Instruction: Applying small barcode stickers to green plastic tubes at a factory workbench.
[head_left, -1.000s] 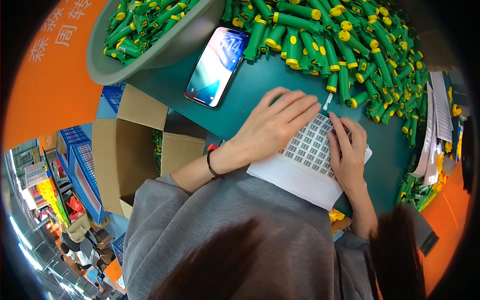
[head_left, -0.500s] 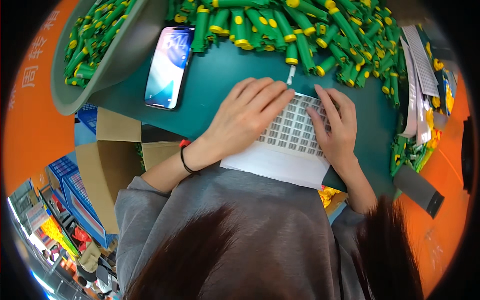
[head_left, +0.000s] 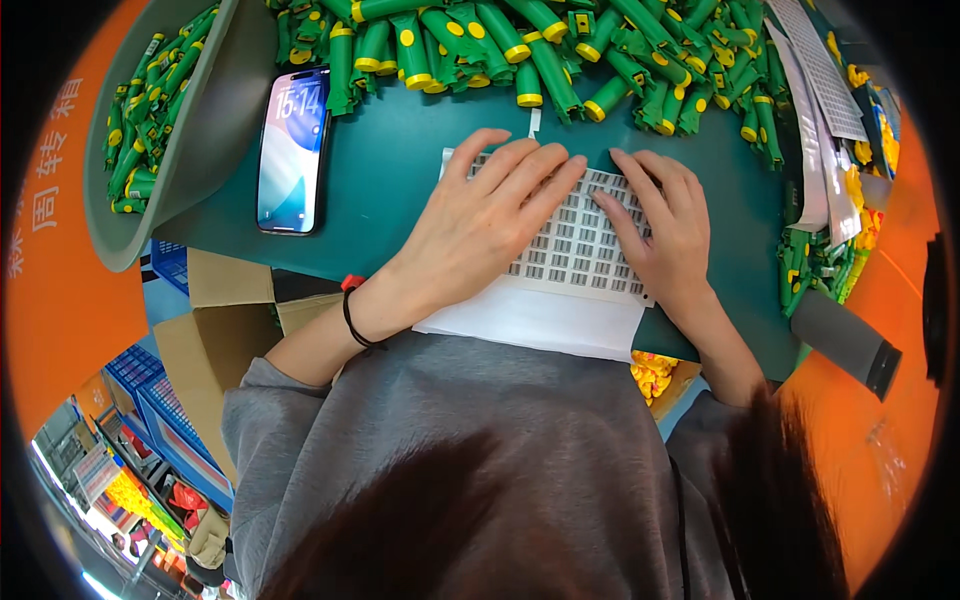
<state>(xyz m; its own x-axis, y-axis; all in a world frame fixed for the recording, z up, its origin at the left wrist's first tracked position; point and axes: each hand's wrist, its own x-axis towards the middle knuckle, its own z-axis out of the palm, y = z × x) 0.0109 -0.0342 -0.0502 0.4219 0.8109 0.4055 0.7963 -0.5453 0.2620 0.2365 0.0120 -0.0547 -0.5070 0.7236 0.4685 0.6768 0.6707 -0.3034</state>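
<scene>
A dark green surface fills the middle, with an orange panel beyond its left edge. At its near edge the left hand lies palm-down over the left part of the label sheet, its fingers extended; its thumb is hidden, so I cannot tell whether it pinches anything. The right hand rests over the sheet's right side, thumb and forefinger well apart, grasping nothing visible.

The sheet lies flat between the hands, printed with rows of small dark marks; white paper sticks out from under it toward the near edge. A black band with a red bead circles the left wrist.

Ahead of the hands, a white strip lies just by the heap of green tubes, yellow-ended, covering the far edge. Left of the hands is a lit phone, near a grey tub of more such tubes at the far left corner. Below the left edge stands an open carton. Papers hang by the right edge; yellow pieces show below the near edge.
</scene>
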